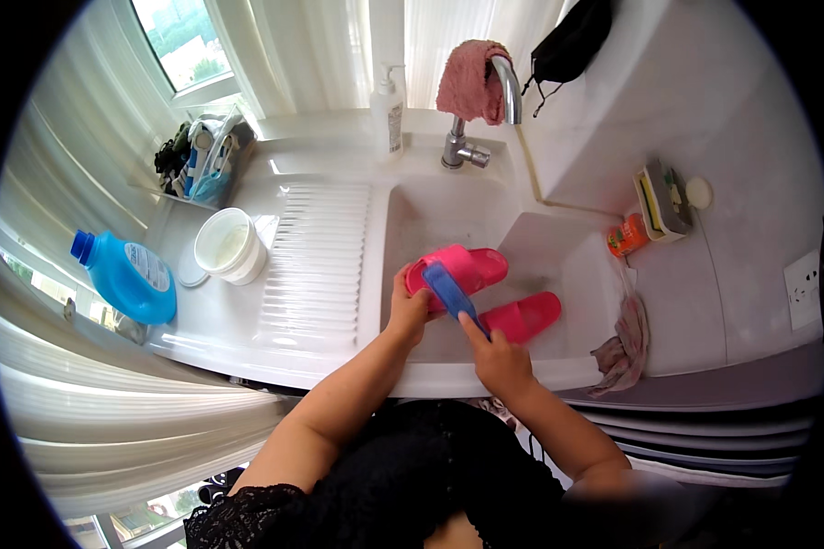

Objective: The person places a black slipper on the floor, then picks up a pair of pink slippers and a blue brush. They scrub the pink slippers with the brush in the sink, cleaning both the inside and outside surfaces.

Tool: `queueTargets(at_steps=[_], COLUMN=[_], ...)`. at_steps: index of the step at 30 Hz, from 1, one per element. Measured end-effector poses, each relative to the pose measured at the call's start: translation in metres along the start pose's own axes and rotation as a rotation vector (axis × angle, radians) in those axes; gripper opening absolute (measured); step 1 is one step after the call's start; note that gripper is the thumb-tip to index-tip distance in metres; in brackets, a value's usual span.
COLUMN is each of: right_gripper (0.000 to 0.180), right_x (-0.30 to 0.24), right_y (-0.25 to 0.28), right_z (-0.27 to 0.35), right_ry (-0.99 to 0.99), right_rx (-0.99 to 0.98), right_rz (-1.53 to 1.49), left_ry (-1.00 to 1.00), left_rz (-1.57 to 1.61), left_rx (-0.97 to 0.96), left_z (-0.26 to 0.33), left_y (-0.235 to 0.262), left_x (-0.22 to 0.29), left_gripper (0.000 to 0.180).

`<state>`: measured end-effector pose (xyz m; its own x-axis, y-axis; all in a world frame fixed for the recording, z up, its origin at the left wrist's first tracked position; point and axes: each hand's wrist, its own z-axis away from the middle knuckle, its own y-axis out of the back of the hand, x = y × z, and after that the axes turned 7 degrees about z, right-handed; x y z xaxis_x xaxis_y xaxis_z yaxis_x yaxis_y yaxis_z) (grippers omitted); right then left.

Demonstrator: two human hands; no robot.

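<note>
Over the white sink basin [412,215], my left hand [406,306] grips one pink slide sandal [480,265] by its left end. My right hand [501,359] is closed round the handle of a blue scrub brush [447,285]. The brush head lies against the strap of that sandal; its bristles are hidden beneath it. A second pink slide sandal [535,316] rests in the basin, just beyond my right hand and to its right.
Left of the basin is a ribbed washboard [316,265], with a white tub [231,247] and a blue detergent bottle [133,279] past it. A faucet [508,87] draped with a pink cloth [471,82] and a pump bottle [389,114] stand behind. A wet rag [624,343] hangs at right.
</note>
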<state>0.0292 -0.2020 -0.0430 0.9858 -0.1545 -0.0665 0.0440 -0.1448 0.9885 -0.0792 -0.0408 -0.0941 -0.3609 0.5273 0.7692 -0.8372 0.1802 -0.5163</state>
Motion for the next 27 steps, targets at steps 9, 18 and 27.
queueTargets(at_steps=[9,18,27], right_gripper=[0.061,0.052,0.051], right_x=[-0.006,-0.007,-0.006], right_y=[0.012,0.006,0.007], right_z=[0.002,-0.014,-0.023], right_ry=[0.046,0.008,0.011], right_rx=[-0.066,0.058,0.134], right_rz=[0.015,0.030,0.018], left_ry=[0.107,0.101,0.094], left_rz=[0.228,0.170,0.110], left_rx=[-0.022,-0.057,-0.089], left_z=[-0.015,-0.007,-0.002], left_y=[0.016,0.006,-0.001], left_x=[0.004,0.011,0.005], left_gripper=[0.054,0.059,0.058])
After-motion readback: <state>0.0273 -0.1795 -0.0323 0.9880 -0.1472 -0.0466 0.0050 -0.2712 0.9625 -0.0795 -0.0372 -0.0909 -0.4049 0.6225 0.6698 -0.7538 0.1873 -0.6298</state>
